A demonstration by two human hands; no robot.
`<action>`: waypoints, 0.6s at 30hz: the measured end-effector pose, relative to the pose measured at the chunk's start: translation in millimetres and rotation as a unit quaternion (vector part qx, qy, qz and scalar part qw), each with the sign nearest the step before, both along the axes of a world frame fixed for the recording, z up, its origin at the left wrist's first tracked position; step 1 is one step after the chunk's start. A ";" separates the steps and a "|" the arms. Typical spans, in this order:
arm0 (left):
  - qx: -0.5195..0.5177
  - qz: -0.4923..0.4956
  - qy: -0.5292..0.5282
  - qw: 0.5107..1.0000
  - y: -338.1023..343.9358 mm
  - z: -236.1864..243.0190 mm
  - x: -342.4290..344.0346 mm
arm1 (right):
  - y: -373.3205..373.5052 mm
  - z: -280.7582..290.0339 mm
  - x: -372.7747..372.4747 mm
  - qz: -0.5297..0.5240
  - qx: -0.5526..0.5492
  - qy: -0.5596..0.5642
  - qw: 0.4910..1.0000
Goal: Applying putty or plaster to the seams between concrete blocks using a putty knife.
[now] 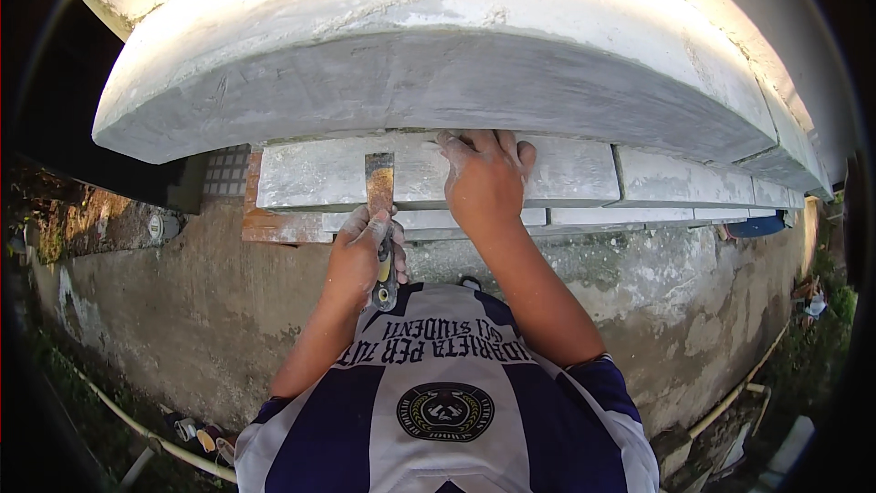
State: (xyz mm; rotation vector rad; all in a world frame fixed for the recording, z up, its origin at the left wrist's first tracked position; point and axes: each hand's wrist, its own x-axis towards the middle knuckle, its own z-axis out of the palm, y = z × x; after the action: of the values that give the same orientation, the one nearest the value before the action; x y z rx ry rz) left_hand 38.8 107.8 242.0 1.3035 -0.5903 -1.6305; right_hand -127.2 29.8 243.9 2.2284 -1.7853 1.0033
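"How should we go about this part?"

"Our left grip [362, 251] is closed around the handle of the scraper [380, 181], its rusty blade pointing far, in front of the pale block [420, 169]. Our right grip [488, 183] is at the block's far edge, to the right of the blade, along the seam with the grey ledge [474, 82]. That seems to be the working spot, so we'd do best with light, even fingertip pressure, going along the seam in short passes."

"And the scraper?"

"We should park it to the left, its edge turned away from our right knuckles. If we bring it in, a shallow angle and small strokes would likely spare the block's face from gouges."

"What can't we see?"

"Our right fingertips are tucked out of sight at the seam, so we cannot tell whether that grip is pinched together, spread apart or holding something. Nor can we make out whether the blade touches the block, and our left fingers hide part of the handle. On the near side, the striped shirt [447, 356] blocks our view; a small dark shape [470, 282] at its far edge is too unclear to name."
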 end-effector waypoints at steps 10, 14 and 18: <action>-0.011 0.024 0.011 1.000 6.8 -4.4 6.9 | 1.9 -3.4 -59.9 -0.085 -0.001 -0.009 0.996; -0.013 0.020 0.014 1.000 6.4 -3.3 8.2 | -2.7 -8.8 24.1 0.007 -0.017 0.022 1.000; -0.008 0.040 0.007 0.999 6.4 -7.1 14.1 | -3.6 3.6 1.9 -0.018 0.025 0.006 0.999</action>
State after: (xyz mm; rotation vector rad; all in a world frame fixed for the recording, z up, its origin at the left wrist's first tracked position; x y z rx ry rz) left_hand 52.9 114.3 234.9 1.2873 -0.5363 -1.5656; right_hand -125.2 26.2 247.5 2.2165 -1.8593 0.9462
